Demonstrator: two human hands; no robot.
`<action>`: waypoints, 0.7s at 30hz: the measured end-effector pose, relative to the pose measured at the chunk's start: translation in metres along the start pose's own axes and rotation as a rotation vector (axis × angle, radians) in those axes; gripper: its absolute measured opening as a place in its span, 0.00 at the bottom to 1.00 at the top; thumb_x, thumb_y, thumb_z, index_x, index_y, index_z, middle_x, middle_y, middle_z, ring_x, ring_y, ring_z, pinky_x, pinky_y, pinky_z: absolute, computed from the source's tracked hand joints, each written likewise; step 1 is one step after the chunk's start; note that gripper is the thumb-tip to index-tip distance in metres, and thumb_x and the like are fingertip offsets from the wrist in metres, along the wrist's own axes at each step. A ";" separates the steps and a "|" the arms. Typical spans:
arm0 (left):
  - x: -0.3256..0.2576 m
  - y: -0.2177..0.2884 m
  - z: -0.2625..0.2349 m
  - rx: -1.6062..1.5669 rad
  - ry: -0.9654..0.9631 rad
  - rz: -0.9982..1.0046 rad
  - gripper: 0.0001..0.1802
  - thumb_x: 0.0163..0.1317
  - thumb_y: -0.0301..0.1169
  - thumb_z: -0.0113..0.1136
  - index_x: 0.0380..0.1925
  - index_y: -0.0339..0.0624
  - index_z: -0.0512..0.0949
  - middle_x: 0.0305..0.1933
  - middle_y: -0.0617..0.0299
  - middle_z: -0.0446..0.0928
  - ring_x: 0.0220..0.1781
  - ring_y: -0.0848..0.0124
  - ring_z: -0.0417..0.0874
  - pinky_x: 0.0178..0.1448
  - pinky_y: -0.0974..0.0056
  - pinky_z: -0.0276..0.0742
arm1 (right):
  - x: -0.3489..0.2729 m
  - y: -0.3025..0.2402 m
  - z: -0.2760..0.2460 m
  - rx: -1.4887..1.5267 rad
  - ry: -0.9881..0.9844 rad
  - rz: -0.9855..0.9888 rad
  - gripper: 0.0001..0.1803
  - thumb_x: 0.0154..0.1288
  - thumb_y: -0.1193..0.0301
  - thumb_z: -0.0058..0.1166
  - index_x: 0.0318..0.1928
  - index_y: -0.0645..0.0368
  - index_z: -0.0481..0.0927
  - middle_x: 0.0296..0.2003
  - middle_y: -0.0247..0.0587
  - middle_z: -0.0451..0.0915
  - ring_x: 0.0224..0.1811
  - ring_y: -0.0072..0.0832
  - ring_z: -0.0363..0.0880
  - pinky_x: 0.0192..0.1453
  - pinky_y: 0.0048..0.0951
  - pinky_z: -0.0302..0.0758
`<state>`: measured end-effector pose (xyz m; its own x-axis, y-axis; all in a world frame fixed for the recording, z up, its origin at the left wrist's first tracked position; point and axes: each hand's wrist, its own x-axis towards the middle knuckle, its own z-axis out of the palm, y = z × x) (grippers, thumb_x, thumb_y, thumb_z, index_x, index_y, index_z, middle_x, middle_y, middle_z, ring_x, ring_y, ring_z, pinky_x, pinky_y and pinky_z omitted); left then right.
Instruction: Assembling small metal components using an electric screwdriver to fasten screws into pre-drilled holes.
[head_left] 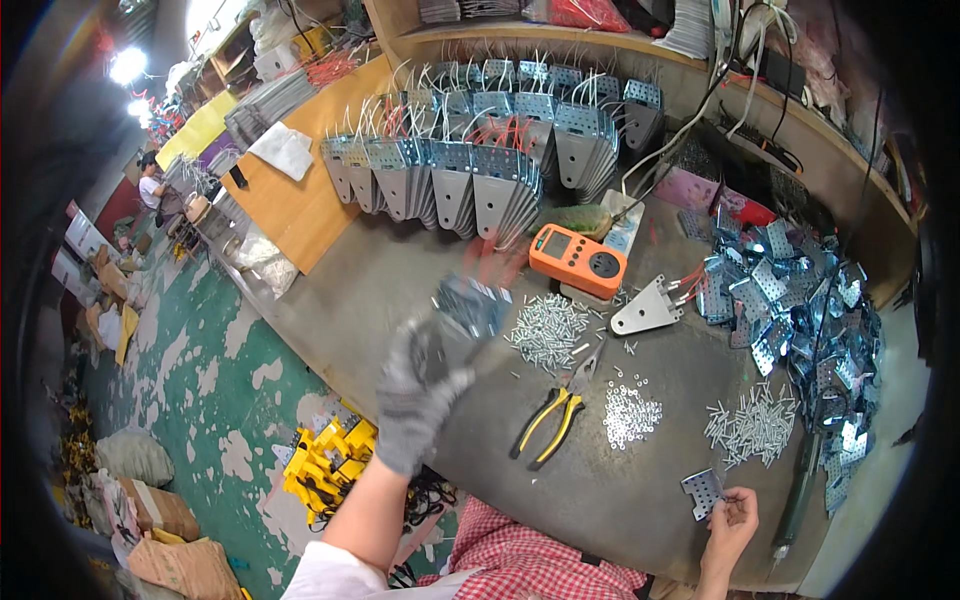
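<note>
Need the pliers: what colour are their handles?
Yellow and black, on the pliers, head view.

Grey workbench [640, 500] strewn with metal parts

Around the yellow-handled pliers [548, 420]: a screw heap [546, 330] just above, an orange meter [578, 260] beyond that, small nuts [630, 414] to the right, perforated brackets [790, 300] piled far right, stacked plates [480, 180] at the back.

Orange handheld meter [579, 261] on grey bench, centre back: rectangular, small greenish screen on its left part, round dark dial on right. Pink box [686, 187] behind it under the shelf. Brown cardboard boxes [165, 540] on floor, lower left.
</note>
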<state>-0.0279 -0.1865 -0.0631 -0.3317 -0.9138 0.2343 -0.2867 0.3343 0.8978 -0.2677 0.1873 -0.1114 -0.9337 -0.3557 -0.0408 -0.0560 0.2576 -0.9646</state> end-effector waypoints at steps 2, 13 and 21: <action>0.054 0.010 0.014 -0.312 0.141 0.105 0.37 0.47 0.24 0.75 0.57 0.38 0.66 0.50 0.60 0.75 0.53 0.69 0.76 0.57 0.64 0.74 | 0.000 0.003 -0.002 -0.006 0.023 -0.002 0.08 0.62 0.85 0.49 0.41 0.62 0.71 0.31 0.30 0.71 0.25 0.11 0.67 0.25 0.14 0.61; 0.208 -0.056 0.055 0.207 0.484 0.149 0.28 0.43 0.34 0.78 0.39 0.38 0.71 0.36 0.52 0.77 0.38 0.55 0.78 0.47 0.55 0.75 | -0.006 0.002 -0.001 -0.007 0.047 -0.007 0.08 0.62 0.85 0.51 0.40 0.63 0.71 0.29 0.29 0.70 0.25 0.12 0.66 0.26 0.15 0.61; 0.132 0.009 0.086 0.440 0.089 0.622 0.17 0.49 0.28 0.70 0.35 0.39 0.73 0.38 0.51 0.72 0.42 0.51 0.74 0.50 0.52 0.72 | 0.006 -0.013 0.010 -0.082 0.022 -0.107 0.11 0.55 0.86 0.59 0.40 0.65 0.76 0.43 0.36 0.71 0.28 0.15 0.70 0.28 0.16 0.66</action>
<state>-0.1515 -0.2848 -0.0563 -0.4809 -0.5363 0.6936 -0.4083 0.8371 0.3641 -0.2693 0.1727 -0.1017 -0.9284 -0.3654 0.0679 -0.1837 0.2920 -0.9386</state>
